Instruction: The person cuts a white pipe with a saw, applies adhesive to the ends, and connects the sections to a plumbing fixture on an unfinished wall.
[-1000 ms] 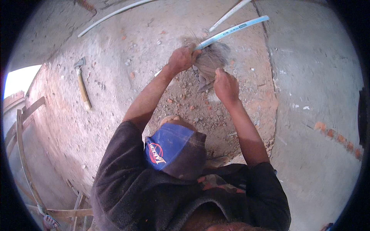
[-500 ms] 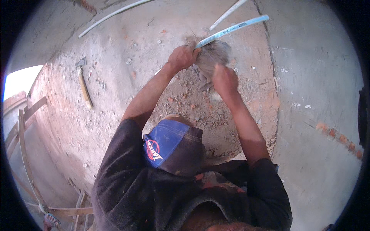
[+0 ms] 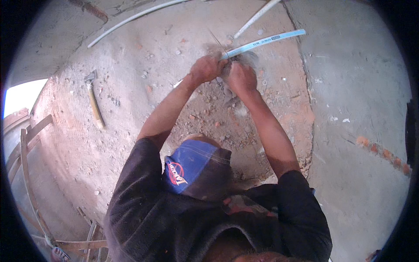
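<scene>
"What do I log at the hands?"

"Left hand [image 3: 207,69], one: closed, gripping the near end of a blue-and-white hose [image 3: 266,42]. Right hand [image 3: 242,79], one: just beside the left, fingers curled in. From my post I cannot tell what they hold."

"The hose itself?"

"One length, slightly bent. It runs from the left hand away to the right, passing beyond the right hand; I see its far end."

"Close by?"

"Thin wire [image 3: 219,43], one, slanting down to the hose where the hands meet. Grey bundle [image 3: 252,56], one, partly hidden behind the right hand."

"And further out?"

"I enter rubble [image 3: 218,124], loose, grey and reddish, on the body side of both hands. White pipe [image 3: 257,18], one, beyond the hose. Curved pipe [image 3: 131,18], one, white, beyond and left of the left hand. Hammer [image 3: 94,105], one, yellowish handle, lying well left of the left hand. Dark shirt [image 3: 139,192], worn, at the body end of the arms."
</scene>
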Demonstrator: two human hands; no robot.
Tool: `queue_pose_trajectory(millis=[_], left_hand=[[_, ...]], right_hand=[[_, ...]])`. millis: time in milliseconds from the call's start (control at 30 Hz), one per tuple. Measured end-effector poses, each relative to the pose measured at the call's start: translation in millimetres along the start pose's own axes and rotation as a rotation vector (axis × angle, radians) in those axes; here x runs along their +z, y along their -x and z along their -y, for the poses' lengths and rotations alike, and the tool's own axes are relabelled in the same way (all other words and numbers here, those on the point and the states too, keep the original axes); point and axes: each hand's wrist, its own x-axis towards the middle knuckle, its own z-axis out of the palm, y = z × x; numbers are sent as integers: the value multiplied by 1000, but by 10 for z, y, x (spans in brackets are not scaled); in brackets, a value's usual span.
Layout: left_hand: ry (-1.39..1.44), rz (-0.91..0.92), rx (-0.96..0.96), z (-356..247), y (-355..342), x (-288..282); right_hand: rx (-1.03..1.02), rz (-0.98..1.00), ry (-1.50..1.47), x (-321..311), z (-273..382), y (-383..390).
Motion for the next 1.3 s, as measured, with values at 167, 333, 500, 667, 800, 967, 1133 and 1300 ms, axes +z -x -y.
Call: queue_pose_trajectory(millis=[167,333,500,667,800,967,1133,1300], left_hand=[[128,31,-124,-93,71,-52],[296,33,-189,-191,22,-118],[382,84,-183,-139,-5,-182],[470,69,-237,-233,37,-198],[338,59,-169,-103,-31,-32],[409,114,-251,-126,51,-247],[436,117,-212,-206,-4,-200],[433,165,-161,-57,-37,-228]], right_hand=[[60,-14,-111,-107,-16,319],[-5,-98,-54,83,-90,212],[8,-95,-83,-82,-30,238],[-88,-27,-23,48,-303,481],[-28,-147,-6,82,-99,130],[0,-76,-66,-41,-170,550],[-30,-90,-49,25,-140,192],[-4,-41,-45,-41,-146,387]])
